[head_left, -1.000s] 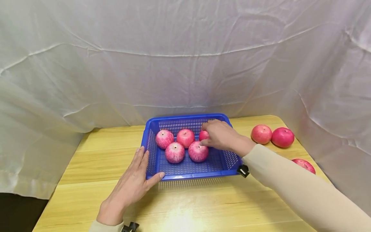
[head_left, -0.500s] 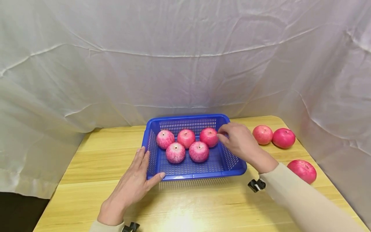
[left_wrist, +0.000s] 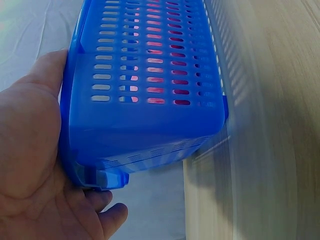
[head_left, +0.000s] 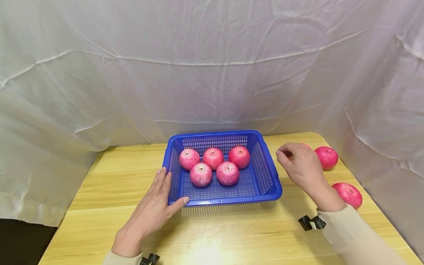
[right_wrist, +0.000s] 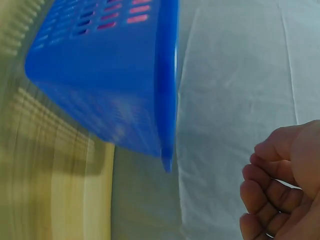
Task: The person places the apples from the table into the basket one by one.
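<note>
A blue plastic basket point(head_left: 232, 200) with slotted walls stands on the wooden table, several pink-red apples point(head_left: 201, 175) grouped inside it. My left hand point(head_left: 149, 213) rests against its left side, fingers straight along the rim and thumb over the near-left corner; the left wrist view shows this hand point(left_wrist: 30, 145) against the rim. To the right of the basket, my right hand point(head_left: 304, 169) is raised with loosely curled fingers and holds nothing. It partly hides one apple point(head_left: 305, 146) behind it, beside another apple point(head_left: 327, 158). A third apple point(head_left: 347, 195) lies nearer, by the right forearm.
The wooden table point(head_left: 99, 191) ends at a pale cloth curtain point(head_left: 212, 73) behind the basket, which also runs down both sides. Each wrist carries a small black device, such as the one at the right cuff point(head_left: 312, 223).
My right hand has let go of the apple at the basket's right rear and moved out rightward over the rim to the apples outside. The left hand stays put.
</note>
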A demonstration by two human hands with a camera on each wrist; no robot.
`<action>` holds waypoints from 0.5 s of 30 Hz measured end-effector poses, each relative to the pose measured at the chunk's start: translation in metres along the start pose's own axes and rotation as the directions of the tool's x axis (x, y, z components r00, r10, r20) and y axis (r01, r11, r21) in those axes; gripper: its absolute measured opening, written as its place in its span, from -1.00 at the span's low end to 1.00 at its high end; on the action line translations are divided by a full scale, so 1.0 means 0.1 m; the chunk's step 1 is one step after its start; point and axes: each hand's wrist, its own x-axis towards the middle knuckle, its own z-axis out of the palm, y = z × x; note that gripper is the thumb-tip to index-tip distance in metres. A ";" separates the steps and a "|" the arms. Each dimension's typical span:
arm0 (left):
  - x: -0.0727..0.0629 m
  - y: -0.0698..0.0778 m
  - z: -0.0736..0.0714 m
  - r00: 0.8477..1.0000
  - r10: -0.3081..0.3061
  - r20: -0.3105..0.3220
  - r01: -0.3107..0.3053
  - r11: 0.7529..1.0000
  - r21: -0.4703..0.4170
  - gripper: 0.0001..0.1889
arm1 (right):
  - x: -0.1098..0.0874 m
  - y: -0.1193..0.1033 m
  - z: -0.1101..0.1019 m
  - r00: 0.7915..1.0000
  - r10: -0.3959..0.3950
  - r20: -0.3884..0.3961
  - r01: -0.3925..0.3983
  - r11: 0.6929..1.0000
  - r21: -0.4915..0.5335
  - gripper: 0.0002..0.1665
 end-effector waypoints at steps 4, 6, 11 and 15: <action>0.00 -0.01 0.00 1.000 -0.002 0.001 0.002 1.000 0.001 0.14 | -0.07 0.14 -0.06 0.994 0.073 -0.078 -0.072 0.997 0.008 -0.83; 0.00 -0.01 0.00 1.000 -0.002 0.001 0.002 1.000 0.001 0.14 | -0.10 0.20 -0.10 0.987 0.120 -0.103 -0.120 0.993 0.007 -0.80; 0.01 -0.01 0.01 1.000 0.000 -0.001 0.000 1.000 0.005 0.13 | -0.19 0.38 -0.17 0.964 0.225 -0.139 -0.227 0.974 0.006 -0.72; 0.01 -0.01 0.01 1.000 -0.001 0.001 0.001 1.000 0.007 0.13 | -0.26 0.53 -0.21 0.939 0.300 -0.167 -0.304 0.953 0.003 -0.72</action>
